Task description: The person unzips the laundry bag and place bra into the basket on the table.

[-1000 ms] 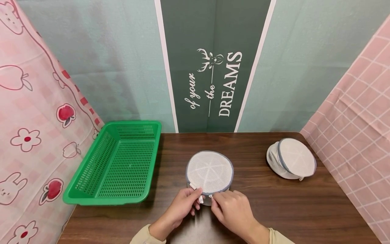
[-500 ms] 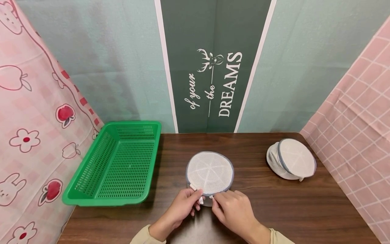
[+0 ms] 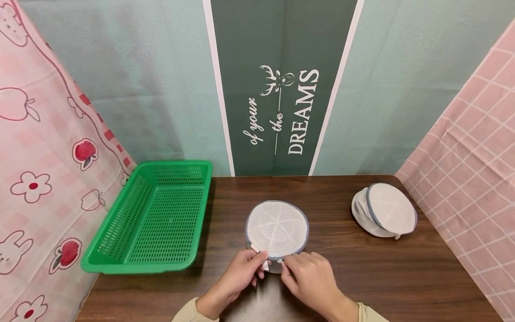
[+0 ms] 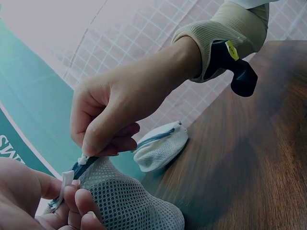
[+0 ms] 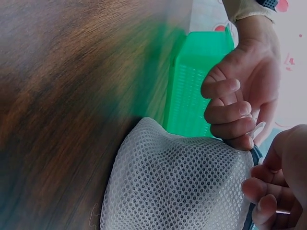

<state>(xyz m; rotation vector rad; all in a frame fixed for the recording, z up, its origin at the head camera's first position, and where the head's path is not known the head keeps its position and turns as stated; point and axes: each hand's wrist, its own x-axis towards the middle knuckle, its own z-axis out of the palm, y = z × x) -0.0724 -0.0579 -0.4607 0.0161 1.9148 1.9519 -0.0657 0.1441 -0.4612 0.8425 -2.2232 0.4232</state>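
We pinch the white tag [image 4: 67,184] in our left hand [image 3: 242,269] and the rim [image 3: 307,227] by the zipper pull [image 3: 280,261] in our right hand [image 3: 311,275], fingers closed, on the mesh bag [image 3: 277,226] on the counter [image 3: 362,277]. We judge the zipper work unfinished, its direction unclear; the second bag [image 3: 392,208] lies untouched, well apart.

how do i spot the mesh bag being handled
Find the brown table, then look right of the green basket. The round white mesh bag there, unlike the similar bag farther right, is held by the left hand and right hand.
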